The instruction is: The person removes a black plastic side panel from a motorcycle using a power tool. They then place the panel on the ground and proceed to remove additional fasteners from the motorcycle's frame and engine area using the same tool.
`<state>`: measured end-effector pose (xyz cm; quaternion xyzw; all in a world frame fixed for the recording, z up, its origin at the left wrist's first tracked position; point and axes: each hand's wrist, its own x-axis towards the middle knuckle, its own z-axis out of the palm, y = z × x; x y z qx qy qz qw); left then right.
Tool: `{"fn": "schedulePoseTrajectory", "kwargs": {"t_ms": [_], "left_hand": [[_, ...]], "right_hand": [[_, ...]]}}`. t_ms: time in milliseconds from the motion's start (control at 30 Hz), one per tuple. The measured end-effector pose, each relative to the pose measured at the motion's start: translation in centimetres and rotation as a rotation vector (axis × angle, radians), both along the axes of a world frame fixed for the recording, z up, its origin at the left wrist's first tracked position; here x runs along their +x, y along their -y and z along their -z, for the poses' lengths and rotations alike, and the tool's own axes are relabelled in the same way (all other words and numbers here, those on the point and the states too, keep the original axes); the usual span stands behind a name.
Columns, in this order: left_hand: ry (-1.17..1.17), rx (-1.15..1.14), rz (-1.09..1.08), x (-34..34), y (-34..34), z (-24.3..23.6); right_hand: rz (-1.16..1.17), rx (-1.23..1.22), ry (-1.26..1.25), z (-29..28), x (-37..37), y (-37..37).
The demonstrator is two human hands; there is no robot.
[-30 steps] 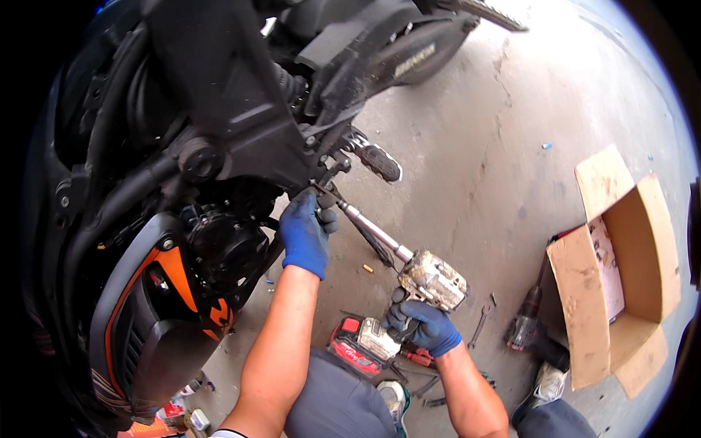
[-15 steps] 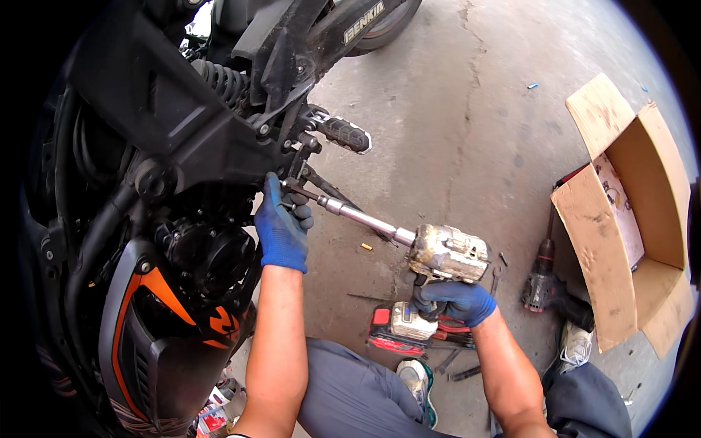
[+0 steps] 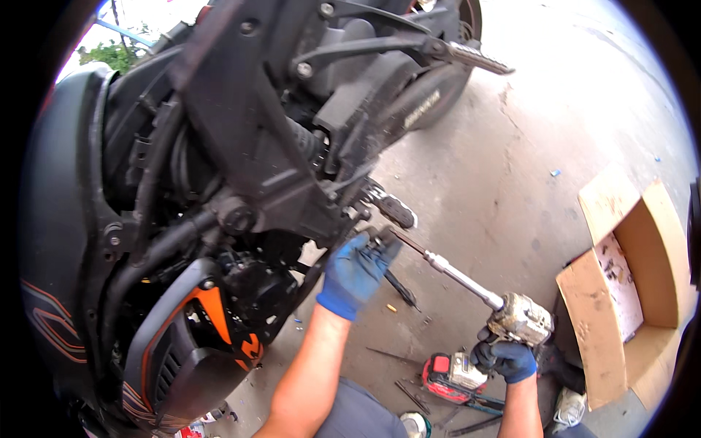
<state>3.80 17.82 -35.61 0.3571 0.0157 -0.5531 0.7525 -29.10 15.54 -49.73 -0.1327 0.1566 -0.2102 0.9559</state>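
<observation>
My right hand [image 3: 504,358], gloved in blue and black, is wrapped round the handle of a worn cordless impact wrench [image 3: 522,320]. A long silver extension [image 3: 464,279] runs from the wrench up to the left and ends in a thin dark bit [image 3: 409,241]. The bit's tip is close to the fingertips of my left hand [image 3: 354,274], also gloved. Its fingers are curled together on something small that I cannot make out. Just beyond this hand are the black footpeg [image 3: 394,210] and the lower frame of a motorcycle [image 3: 270,197].
An open cardboard box [image 3: 599,336] stands on the concrete at the right. A red and black battery tool base [image 3: 453,376] shows below the wrench, beside loose hand tools [image 3: 412,396]. Orange and black fairing [image 3: 212,314] fills the lower left. A shoe [image 3: 569,409] shows at lower right.
The view has shifted, showing more of the motorcycle. The wrench and its bit have drawn away from the footpeg mount, toward the right. My left hand has turned and come off the mount.
</observation>
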Motion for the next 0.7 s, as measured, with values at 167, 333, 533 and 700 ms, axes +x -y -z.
{"fn": "schedulePoseTrajectory", "kwargs": {"t_ms": [167, 333, 533, 700], "left_hand": [[0.288, -0.037, 0.126, -0.1, -0.3, 1.0], [0.393, 0.014, 0.162, -0.1, -0.3, 1.1], [0.47, 0.042, 0.213, -0.1, -0.4, 0.6], [0.497, 0.145, 0.243, 0.0, -0.7, 1.0]], "right_hand": [[0.015, 0.043, 0.03, -0.6, -0.2, 0.1], [-0.015, 0.065, 0.038, 0.2, -0.2, 0.0], [-0.06, -0.001, -0.056, -0.3, -0.6, 0.7], [0.003, -0.138, -0.2, -0.6, -1.3, 1.4]]}}
